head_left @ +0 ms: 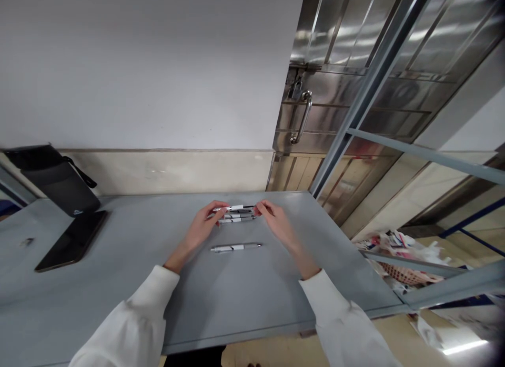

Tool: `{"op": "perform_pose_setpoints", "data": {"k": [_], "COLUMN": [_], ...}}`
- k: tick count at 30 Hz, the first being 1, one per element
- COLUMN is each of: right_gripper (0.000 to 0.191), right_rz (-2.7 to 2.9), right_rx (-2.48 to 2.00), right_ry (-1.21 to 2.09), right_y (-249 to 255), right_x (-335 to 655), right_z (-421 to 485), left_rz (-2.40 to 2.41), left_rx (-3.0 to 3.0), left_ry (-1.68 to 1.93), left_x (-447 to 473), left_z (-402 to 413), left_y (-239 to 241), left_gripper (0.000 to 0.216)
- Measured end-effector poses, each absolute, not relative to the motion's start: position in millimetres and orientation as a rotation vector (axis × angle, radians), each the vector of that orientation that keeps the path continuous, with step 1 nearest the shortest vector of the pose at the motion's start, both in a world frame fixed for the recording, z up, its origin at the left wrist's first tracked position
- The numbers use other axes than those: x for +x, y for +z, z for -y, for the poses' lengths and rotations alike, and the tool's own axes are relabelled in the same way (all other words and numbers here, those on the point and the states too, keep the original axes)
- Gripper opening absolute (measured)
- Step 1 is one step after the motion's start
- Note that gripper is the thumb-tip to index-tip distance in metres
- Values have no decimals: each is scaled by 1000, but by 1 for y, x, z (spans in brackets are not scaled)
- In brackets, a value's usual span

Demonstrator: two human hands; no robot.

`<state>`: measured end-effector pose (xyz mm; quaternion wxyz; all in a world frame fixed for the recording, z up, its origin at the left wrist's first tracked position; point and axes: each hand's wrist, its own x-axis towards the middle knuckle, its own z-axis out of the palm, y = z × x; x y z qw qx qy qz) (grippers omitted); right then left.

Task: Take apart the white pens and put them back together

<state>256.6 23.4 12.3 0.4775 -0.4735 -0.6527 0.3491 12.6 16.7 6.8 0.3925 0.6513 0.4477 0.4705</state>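
My left hand (205, 222) pinches the left end of a white pen barrel (236, 207), held just above the grey table (276, 298). From the barrel's right end a thin dark pen refill (248, 206) sticks out, and its far end meets the closed fingertips of my right hand (274, 217). Just below, white and grey pens (236, 220) lie side by side on the table, partly hidden by my fingers. Nearer to me a single silver and white pen (235, 247) lies crosswise, apart from both hands.
On the left, a dark bottle (59, 177) with a strap stands beside a black phone (73, 241). A small scrap (27, 242) lies at the far left. Grey metal frame posts (355, 114) rise along the right edge, with plastic bags (410, 251) beyond them. A wall closes the back.
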Motion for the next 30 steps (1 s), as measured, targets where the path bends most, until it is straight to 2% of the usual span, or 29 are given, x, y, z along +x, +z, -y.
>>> {"op": "perform_pose_setpoints", "data": {"k": [9, 20, 30], "right_gripper": [46, 27, 21], "right_rz": [1297, 1392, 1393], "right_rx": [-1140, -1016, -959], "right_ry": [659, 456, 430], "right_y": [11, 21, 27], "right_x": [274, 266, 262], "right_z": [-36, -24, -19], "left_rz": [-1247, -1210, -1193], "left_rx": [1543, 1615, 1630], "left_ry": [1342, 1248, 1244], "left_x": [-2, 5, 4], "left_z": [-28, -23, -23], "left_y": [-2, 2, 0], "left_gripper": [40, 39, 39]}}
